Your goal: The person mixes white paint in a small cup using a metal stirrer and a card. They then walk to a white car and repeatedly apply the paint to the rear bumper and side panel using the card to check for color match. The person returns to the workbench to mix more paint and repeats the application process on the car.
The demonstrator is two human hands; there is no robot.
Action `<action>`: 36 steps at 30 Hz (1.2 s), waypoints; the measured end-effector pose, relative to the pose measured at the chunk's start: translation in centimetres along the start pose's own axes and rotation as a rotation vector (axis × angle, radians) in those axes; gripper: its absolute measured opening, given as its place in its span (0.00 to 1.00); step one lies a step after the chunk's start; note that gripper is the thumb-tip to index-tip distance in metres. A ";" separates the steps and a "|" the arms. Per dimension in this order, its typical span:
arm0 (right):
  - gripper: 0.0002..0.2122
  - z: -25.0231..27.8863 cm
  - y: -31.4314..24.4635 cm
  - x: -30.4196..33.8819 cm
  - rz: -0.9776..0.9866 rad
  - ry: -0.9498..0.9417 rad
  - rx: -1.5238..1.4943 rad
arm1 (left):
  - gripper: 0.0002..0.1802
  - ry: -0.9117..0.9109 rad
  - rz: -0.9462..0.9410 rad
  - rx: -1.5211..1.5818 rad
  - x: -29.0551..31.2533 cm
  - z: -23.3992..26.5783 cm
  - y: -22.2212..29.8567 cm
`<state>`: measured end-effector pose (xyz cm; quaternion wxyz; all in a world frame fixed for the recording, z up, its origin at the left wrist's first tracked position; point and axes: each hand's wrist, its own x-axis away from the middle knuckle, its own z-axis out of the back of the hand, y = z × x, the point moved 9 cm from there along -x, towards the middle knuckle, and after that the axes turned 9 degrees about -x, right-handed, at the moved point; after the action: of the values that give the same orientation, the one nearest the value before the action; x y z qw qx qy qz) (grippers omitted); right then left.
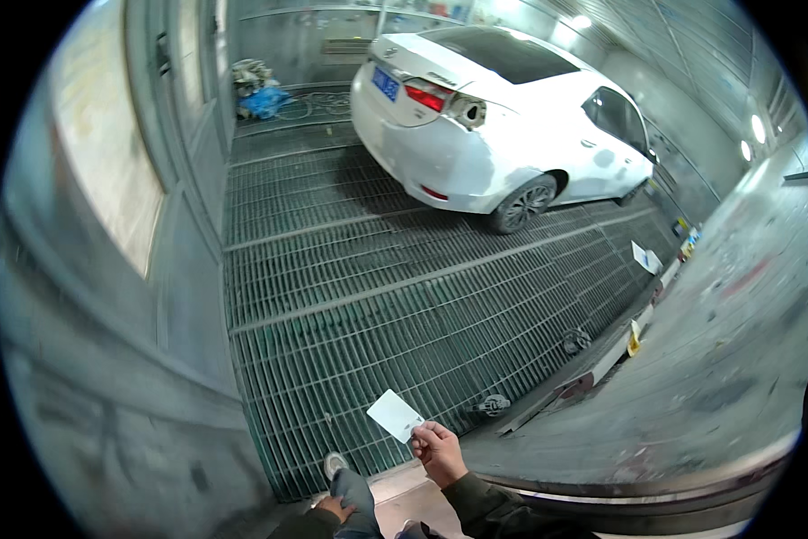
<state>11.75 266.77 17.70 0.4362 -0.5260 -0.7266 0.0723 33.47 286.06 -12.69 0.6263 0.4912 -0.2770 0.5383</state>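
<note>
A plain white card (395,415) with rounded corners is pinched by one corner between the thumb and fingers of my right hand (440,452). It is held out over the floor grating. Low in the view, my left hand (335,508) rests against my trouser leg (357,499); its fingers are too small and partly hidden to tell how they are bent. Beyond the grating stands a white car (512,117), its rear toward me. An open socket (469,111) shows beside its red tail light (428,94), and duller patches mark the rear bumper.
Metal grating (404,296) covers the floor. A panelled door (188,269) runs along the left, and a paint-marked wall (655,386) along the right. Cloths and a blue plastic sheet (264,102) lie in the far left corner. A white sheet (645,258) lies near the right wall.
</note>
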 end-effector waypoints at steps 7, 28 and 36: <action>0.02 -10.2 -12.7 -3.4 0.188 0.175 -0.107 | 0.21 0.185 -0.369 0.170 1.8 7.7 -7.8; 0.02 -34.9 -43.8 -47.8 0.613 0.061 -0.287 | 0.06 0.737 0.579 1.004 3.0 75.7 -14.5; 0.05 -49.6 -51.0 -58.9 0.186 -0.568 -0.893 | 0.03 0.525 0.514 0.762 -14.0 86.7 -23.7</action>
<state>15.10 178.26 43.77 -0.0520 -0.6823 -0.7263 -0.0660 67.97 202.70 -0.87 0.2994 0.4488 -0.0068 0.8420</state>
